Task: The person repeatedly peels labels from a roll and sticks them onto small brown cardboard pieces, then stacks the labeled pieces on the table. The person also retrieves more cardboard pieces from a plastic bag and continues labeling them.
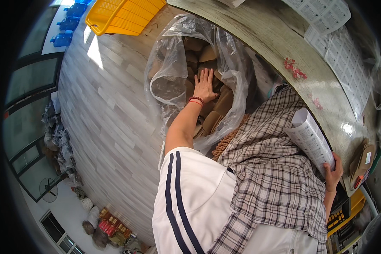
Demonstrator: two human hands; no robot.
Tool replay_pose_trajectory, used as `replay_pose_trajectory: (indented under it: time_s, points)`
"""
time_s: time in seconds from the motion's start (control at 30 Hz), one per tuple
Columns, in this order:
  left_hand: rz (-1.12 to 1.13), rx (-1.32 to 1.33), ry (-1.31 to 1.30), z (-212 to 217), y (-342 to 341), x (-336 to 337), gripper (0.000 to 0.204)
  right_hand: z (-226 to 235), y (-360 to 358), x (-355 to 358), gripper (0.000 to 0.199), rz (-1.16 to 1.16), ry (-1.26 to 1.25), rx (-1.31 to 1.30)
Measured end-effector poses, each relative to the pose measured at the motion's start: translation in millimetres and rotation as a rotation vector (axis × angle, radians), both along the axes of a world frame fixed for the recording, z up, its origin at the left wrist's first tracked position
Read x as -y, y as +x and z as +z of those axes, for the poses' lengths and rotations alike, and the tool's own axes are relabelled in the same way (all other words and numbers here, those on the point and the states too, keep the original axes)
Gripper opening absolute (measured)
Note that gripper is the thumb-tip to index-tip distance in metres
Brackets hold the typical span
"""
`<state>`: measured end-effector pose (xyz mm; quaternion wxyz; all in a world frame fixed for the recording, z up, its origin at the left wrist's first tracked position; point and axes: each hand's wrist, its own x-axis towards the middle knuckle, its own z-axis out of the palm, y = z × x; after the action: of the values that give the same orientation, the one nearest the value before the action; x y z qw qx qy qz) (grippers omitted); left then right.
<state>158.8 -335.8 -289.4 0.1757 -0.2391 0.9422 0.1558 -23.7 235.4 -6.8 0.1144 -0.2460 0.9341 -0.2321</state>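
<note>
My left hand (205, 86) reaches down into a large clear plastic bag (167, 63), its fingers stretched out over brown, cardboard-like pieces (220, 103). It lies on or just above them; contact is hard to make out. A red cord and a beaded bracelet circle that wrist. At the right, my right hand (334, 172) grips the lower end of a roll of white printed sheets (311, 135), which rests by the table edge. The bottom of the bag's contents is hidden.
A pale table (266, 40) curves along the right, bearing printed sheets (345, 63) and a stack of brown pieces (362, 160). Beyond the bag stands a yellow plastic basket (127, 17). Blue water bottles (63, 40) and a standing fan (48, 189) line the left side.
</note>
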Motion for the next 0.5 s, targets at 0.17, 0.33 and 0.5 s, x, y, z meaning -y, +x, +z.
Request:
replay_pose_trajectory:
  time_s: [0.17,0.33,0.5]
  points:
    - [-0.043,0.022,0.014,8,-17,9,0.12,5,0,-1,0.073,-0.019,0.016,0.022]
    - [-0.109,0.059,-0.065,3,-21,15,0.117,1,2,0,0.074,-0.023,0.004,0.021]
    - [-0.055,0.096,0.045,9,-33,33,0.109,-5,2,-2,0.073,-0.022,0.014,0.003]
